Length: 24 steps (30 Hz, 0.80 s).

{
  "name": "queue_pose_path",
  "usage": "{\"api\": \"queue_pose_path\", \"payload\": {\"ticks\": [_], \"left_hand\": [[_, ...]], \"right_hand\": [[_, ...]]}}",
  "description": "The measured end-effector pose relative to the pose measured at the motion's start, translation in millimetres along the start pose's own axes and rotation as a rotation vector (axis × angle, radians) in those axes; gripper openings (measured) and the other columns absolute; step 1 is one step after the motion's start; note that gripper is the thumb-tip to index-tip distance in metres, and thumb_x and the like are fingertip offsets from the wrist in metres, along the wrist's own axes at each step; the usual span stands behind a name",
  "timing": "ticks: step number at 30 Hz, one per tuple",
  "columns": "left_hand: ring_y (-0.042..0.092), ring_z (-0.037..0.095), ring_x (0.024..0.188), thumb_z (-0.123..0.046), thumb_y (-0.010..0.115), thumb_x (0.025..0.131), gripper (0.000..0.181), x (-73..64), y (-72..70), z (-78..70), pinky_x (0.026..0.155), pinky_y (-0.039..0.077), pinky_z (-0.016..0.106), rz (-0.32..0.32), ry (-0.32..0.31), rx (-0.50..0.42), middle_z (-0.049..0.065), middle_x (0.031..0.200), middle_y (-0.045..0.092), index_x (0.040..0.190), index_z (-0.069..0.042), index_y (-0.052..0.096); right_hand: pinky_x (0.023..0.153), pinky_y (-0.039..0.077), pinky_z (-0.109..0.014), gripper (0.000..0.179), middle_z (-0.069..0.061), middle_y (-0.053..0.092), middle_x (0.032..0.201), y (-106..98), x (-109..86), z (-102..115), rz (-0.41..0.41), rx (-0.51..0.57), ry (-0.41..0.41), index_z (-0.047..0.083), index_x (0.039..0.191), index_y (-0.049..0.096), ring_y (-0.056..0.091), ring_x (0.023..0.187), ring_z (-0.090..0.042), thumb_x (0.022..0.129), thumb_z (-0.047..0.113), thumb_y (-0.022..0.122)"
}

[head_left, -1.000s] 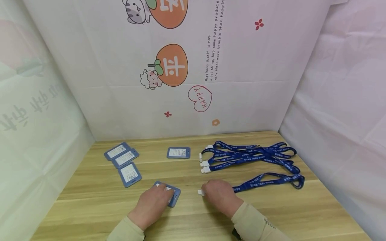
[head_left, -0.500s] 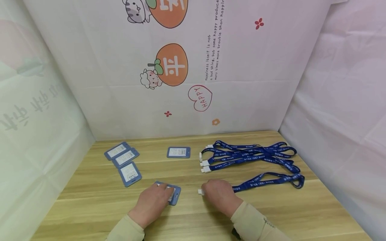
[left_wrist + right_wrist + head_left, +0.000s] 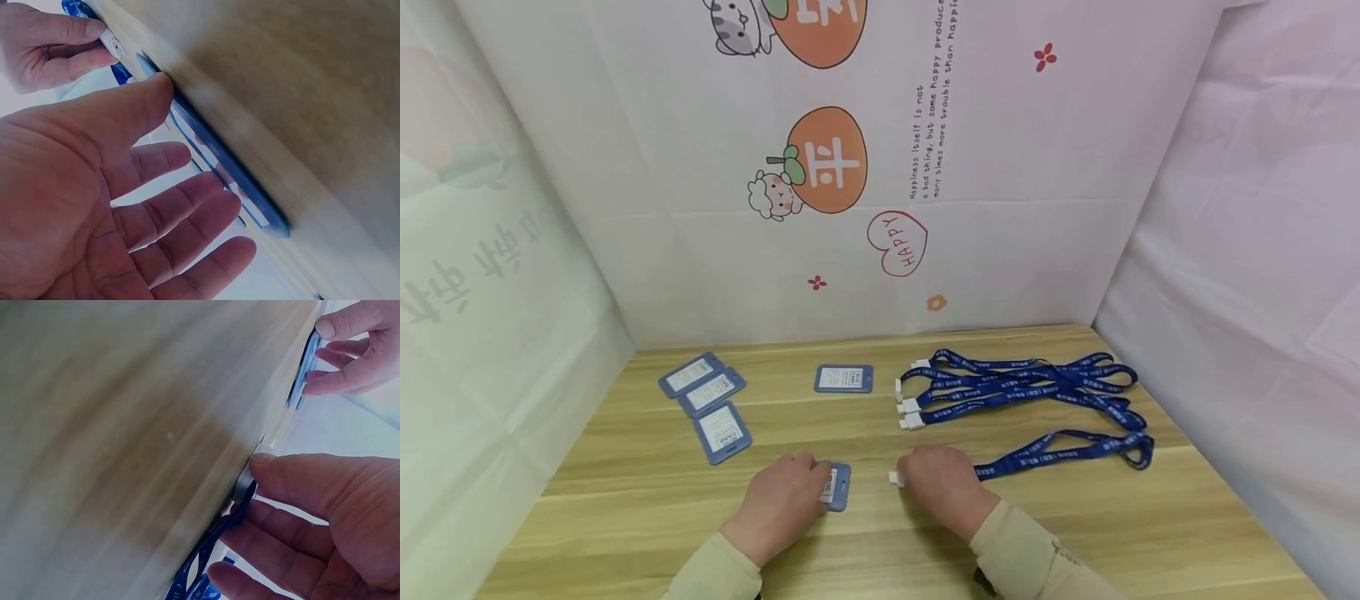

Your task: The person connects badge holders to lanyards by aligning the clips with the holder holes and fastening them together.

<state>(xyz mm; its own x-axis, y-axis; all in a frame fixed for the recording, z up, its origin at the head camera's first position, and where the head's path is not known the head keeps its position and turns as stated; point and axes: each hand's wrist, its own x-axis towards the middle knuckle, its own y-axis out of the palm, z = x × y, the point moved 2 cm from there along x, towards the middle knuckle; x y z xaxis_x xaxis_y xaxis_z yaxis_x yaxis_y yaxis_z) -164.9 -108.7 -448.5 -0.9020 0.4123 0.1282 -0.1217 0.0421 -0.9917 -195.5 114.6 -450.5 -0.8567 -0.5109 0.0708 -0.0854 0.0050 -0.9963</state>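
A pale printed cloth (image 3: 985, 250) backs the wood-grain table (image 3: 865, 558). The card (image 3: 837, 487) is under the left hand (image 3: 784, 502), on the table or just off it, I cannot tell which. That hand is loosely spread, its thumb at the card's edge, its fingers apart. The right hand (image 3: 943, 492) is clamped on the clip (image 3: 894, 478), thumb against fingers; the tip points towards the left hand, and the strap (image 3: 1052, 454) runs off the other way. Card and clip are apart. Ahead and left of the left hand lie 3 cards (image 3: 711, 387), straight beyond it 1 lone card (image 3: 844, 379); past the right hand lies a pile (image 3: 1022, 387) of straps. Such a light touch could let the card skid or swivel if pushed; the strap's folds could twist the clip askew, and reaching wide could snag the pile
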Motion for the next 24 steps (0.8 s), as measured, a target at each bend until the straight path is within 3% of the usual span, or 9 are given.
{"api": "queue_pose_path", "payload": {"ticks": [6,14,24], "left_hand": [[0.058,0.018,0.076,-0.032,0.087,0.082,0.041,0.2,-0.6,-0.6,0.062,0.055,0.036,0.016,-0.007,0.006,0.004,0.089,0.062,0.115,-0.01,0.074],[0.052,0.015,0.064,-0.023,0.085,0.081,0.038,1.1,2.9,0.1,0.052,0.049,0.034,0.021,-0.021,-0.091,0.005,0.085,0.056,0.113,-0.006,0.073],[0.064,0.023,0.079,-0.027,0.082,0.086,0.038,2.3,2.1,-1.6,0.063,0.058,0.039,0.048,-0.008,-0.063,0.008,0.098,0.066,0.117,-0.007,0.074]], "right_hand": [[0.049,0.053,-0.031,0.013,0.002,0.065,0.067,-2.0,0.4,3.9,-0.022,-0.017,-0.008,0.015,0.082,0.075,0.058,0.057,-0.012,0.087,0.004,0.077],[0.052,0.055,-0.031,0.01,0.002,0.066,0.069,-0.4,4.4,6.2,0.017,-0.025,-0.005,0.016,0.086,0.076,0.058,0.058,-0.011,0.088,0.007,0.078],[0.054,0.055,-0.03,0.009,0.002,0.066,0.071,0.3,6.3,8.0,0.018,-0.008,-0.02,0.015,0.09,0.077,0.057,0.059,-0.01,0.088,0.007,0.079]]}}
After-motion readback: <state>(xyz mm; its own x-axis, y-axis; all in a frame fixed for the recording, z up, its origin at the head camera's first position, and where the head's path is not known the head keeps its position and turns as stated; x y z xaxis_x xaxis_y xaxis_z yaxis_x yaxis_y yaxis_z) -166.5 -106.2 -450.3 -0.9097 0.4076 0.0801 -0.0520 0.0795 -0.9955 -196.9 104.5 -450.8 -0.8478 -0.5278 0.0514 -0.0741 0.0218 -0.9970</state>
